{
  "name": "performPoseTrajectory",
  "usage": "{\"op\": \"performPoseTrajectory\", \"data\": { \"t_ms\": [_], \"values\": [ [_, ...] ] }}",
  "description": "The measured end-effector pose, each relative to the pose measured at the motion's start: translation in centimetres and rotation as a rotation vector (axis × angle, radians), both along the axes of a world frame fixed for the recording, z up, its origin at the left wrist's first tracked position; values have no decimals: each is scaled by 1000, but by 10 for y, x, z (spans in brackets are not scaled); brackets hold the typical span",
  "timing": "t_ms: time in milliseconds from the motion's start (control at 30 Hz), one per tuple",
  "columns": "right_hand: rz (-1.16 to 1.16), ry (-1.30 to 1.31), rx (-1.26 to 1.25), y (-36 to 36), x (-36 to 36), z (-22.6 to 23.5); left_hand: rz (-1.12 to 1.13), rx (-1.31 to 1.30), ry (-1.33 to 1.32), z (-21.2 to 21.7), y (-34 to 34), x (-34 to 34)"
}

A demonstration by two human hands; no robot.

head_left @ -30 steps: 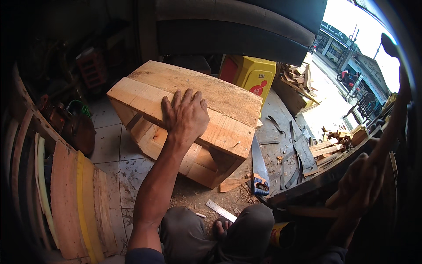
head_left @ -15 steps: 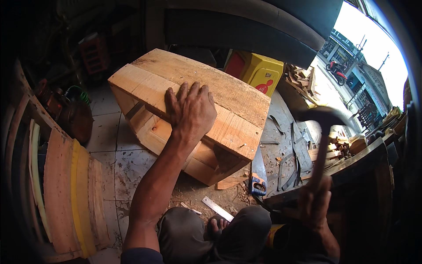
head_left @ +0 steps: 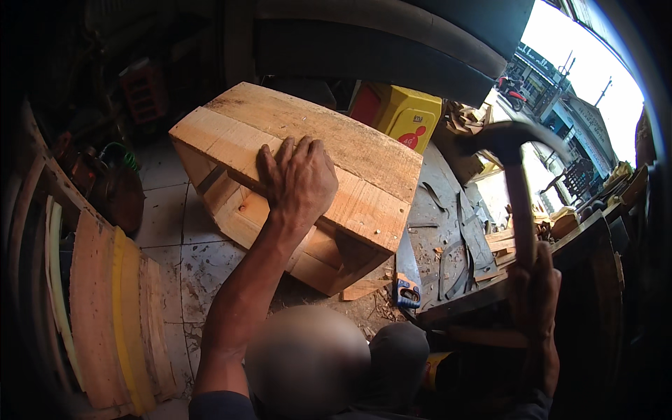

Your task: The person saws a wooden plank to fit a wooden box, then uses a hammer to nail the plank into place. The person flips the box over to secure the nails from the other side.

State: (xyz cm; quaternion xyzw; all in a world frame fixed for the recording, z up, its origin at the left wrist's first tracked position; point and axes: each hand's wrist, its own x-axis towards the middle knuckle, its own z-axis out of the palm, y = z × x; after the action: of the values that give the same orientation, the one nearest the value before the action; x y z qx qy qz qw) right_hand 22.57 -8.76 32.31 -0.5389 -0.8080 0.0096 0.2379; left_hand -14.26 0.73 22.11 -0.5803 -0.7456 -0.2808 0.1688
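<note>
A wooden box [head_left: 308, 133] of rough planks stands tilted in front of me, its open side toward me. My left hand [head_left: 299, 180] lies on its upper face near the front edge, fingers spread over the boards. My right hand [head_left: 535, 287] is closed around the handle of a claw hammer [head_left: 519, 189], raised to the right of the box with its head up and clear of the wood. A small nail [head_left: 377, 232] shows at the right end of the upper face. Other nail heads are too small to make out well.
A handsaw [head_left: 407, 280] lies right of the box beside offcuts and dark strips. Behind stands a yellow container [head_left: 413, 115]. Curved planks [head_left: 98, 308] lean at the left. Scrap wood [head_left: 500, 241] lies at the right, near the street opening. A blurred patch covers part of my lap.
My right hand and the hammer have moved up and slightly right. The nail appears to stick out less. My left hand keeps its place on the box; the whole view has shifted slightly.
</note>
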Motion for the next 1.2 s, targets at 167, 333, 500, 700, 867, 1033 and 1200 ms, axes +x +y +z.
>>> {"op": "performPoseTrajectory", "data": {
  "t_ms": [167,333,500,700,867,1033,1200],
  "values": [
    [796,1041,-378,23,31,-43,-32,33,-48,1,-2,5],
    [163,235,-228,-3,-13,-3,-9,39,3,2,3,-5],
    [103,192,-143,-8,2,-45,-44,106,-25,-11,-1,-1],
    [234,1023,-221,-6,-45,-27,34,21,40,-5,-21,-31],
    [-54,-306,-597,-22,-22,0,-149,119,-127,-12,13,29],
    [214,601,-223,-4,-36,-13,-50,115,-52,-8,-10,-13],
    [19,-405,-389,-24,-37,25,-200,168,-192,-12,18,48]
  ]
}}
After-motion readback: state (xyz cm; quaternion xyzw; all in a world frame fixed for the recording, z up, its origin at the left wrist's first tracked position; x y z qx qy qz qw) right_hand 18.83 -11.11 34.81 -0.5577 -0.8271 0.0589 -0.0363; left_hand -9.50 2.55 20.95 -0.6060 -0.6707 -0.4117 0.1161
